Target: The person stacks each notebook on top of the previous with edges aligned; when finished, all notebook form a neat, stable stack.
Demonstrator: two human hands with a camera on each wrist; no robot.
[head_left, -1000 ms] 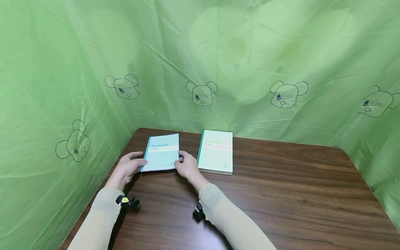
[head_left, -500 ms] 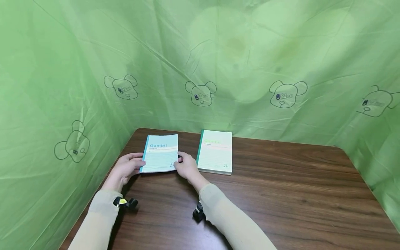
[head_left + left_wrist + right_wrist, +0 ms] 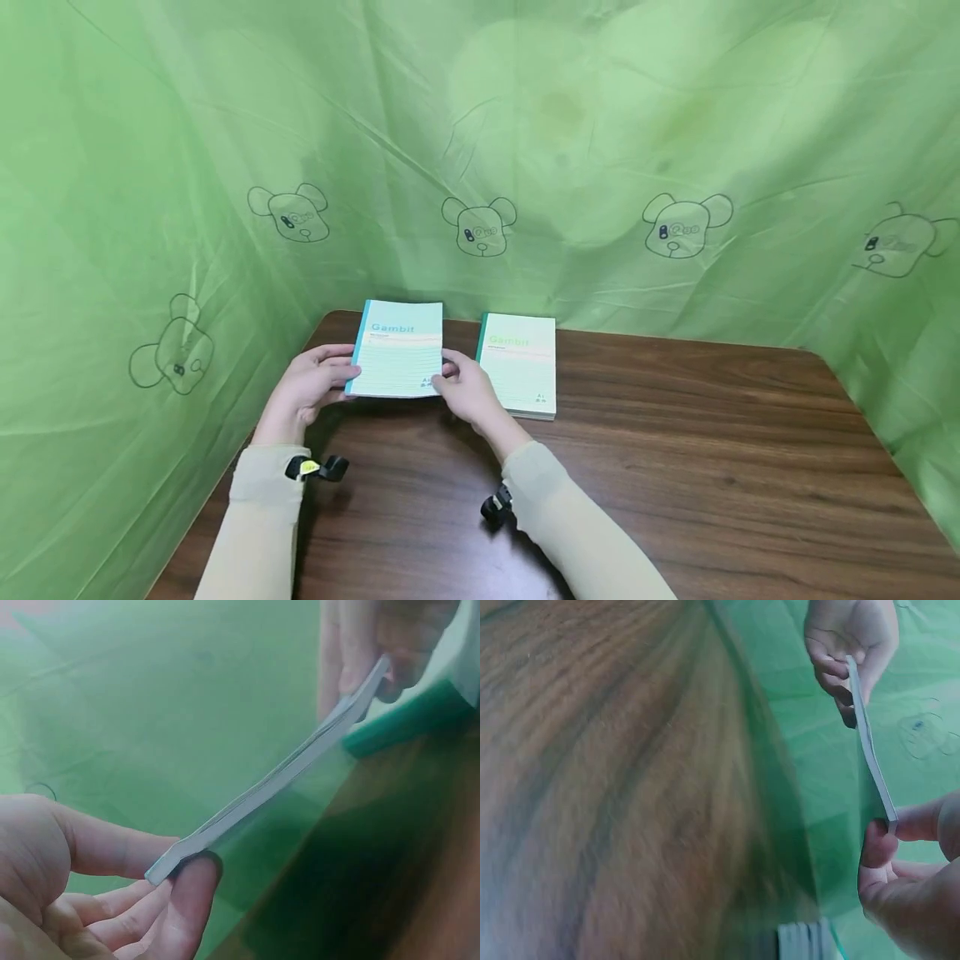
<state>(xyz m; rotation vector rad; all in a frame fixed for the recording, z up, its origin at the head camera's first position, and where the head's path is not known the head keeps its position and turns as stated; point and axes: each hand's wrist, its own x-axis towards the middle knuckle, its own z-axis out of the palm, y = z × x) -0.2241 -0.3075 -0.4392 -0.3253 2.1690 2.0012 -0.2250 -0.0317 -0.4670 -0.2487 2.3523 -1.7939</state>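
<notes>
A thin blue-spined "Gambit" notebook is held up off the table, its cover facing the head camera. My left hand pinches its left side near the lower corner, thumb on the cover and fingers behind. At the lower right corner, my right hand pinches it the same way. Both wrist views show the notebook edge-on and slightly bent between the two hands. Just right of my right hand lies a stack of green-spined notebooks, partly covered by that hand; its page edges appear low in the right wrist view.
The brown wooden table extends to the right of the stack. Green curtain with bear-head drawings hangs close behind the table and along its left side.
Both hands have lifted the blue-spined notebook and carried it slightly right and away, closer to the stack. The stack of green-spined notebooks has stayed in place.
</notes>
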